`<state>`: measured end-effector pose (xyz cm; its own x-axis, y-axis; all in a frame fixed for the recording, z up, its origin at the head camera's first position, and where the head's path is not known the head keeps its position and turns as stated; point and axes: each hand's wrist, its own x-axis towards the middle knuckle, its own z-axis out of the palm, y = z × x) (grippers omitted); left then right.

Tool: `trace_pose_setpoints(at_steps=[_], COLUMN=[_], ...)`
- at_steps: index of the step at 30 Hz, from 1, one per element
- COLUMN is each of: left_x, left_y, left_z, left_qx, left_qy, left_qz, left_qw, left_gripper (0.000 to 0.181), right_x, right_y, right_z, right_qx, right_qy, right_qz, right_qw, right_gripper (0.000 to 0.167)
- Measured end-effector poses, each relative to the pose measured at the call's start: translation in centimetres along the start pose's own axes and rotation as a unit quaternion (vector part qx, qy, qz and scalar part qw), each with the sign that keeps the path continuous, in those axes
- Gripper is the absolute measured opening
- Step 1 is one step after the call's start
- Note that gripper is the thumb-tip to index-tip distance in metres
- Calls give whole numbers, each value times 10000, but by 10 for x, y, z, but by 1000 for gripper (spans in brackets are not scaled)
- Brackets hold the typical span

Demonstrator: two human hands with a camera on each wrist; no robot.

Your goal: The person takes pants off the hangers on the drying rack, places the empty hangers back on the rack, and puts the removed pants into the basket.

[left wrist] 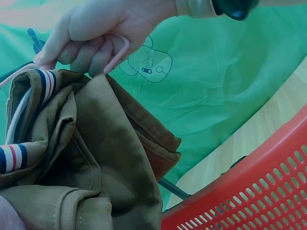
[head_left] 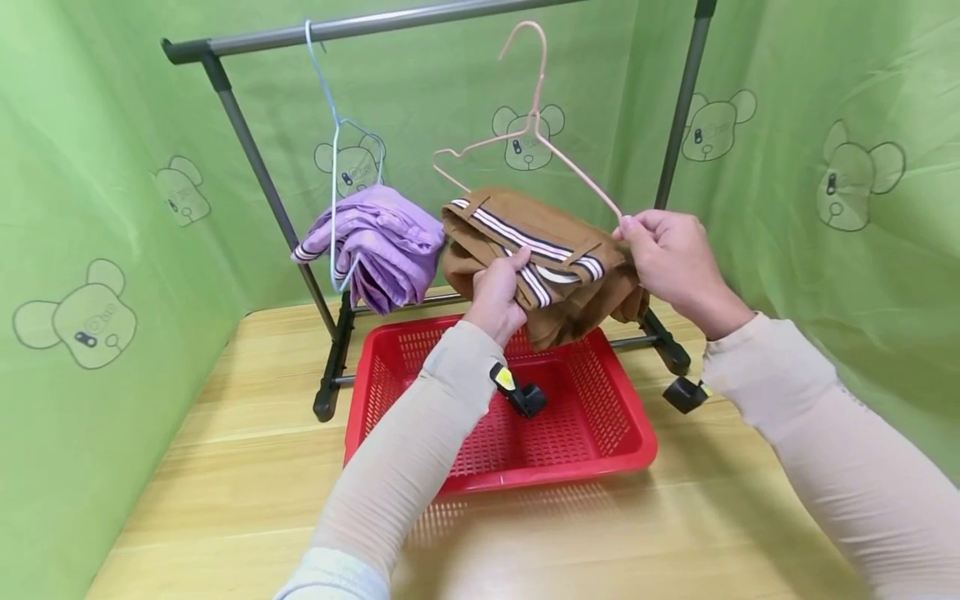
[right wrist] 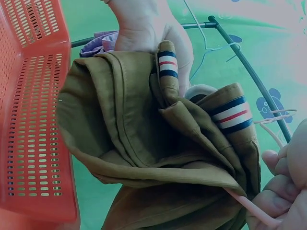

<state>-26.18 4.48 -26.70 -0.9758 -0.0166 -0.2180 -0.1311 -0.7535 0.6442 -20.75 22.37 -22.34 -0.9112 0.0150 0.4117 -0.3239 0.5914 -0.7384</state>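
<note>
Brown pants [head_left: 536, 237] with a striped waistband and belt loops hang bunched over the lower part of a pink hanger [head_left: 573, 167]. My left hand [head_left: 497, 302] grips the pants near the waistband, its thumb on the striped band. The hanger's right corner is held by my right hand [head_left: 671, 258], whose curled fingers show around the pink wire in the left wrist view. The hook appears just below the rack's rail, apart from it. In the right wrist view, folds of the pants [right wrist: 144, 115] open toward the camera, and the hanger's lower bar comes out beside my right hand [right wrist: 283, 191].
A light blue hanger [head_left: 334, 183] with a folded purple garment [head_left: 386, 242] hangs from the dark metal rack [head_left: 375, 23]. Beneath the pants stands a red perforated basket [head_left: 555, 477] on the wooden table [head_left: 225, 467]. Green curtains with bear drawings surround the table.
</note>
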Motion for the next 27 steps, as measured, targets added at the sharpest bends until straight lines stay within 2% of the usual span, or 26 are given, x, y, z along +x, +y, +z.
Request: trace_pose_setpoints(at_steps=[12, 18, 23, 27], left_x=[0, 1, 2, 2], left_y=[2, 2, 2, 2], left_z=[0, -1, 0, 1], left_qx=[128, 146, 207, 185], left_qy=[-114, -175, -160, -108], left_qz=[-67, -73, -30, 45], left_qw=[9998, 9997, 9997, 9998], left_gripper=[11, 11, 11, 11], right_x=[-4, -2, -1, -3], right_y=[5, 8, 10, 13], right_z=[-3, -2, -2, -2], right_qx=[48, -86, -43, -157], right_qy=[-35, 84, 39, -16], right_qz=[16, -155, -196, -476], right_qw=[10000, 9998, 9998, 9987], right_gripper=[33, 31, 29, 31])
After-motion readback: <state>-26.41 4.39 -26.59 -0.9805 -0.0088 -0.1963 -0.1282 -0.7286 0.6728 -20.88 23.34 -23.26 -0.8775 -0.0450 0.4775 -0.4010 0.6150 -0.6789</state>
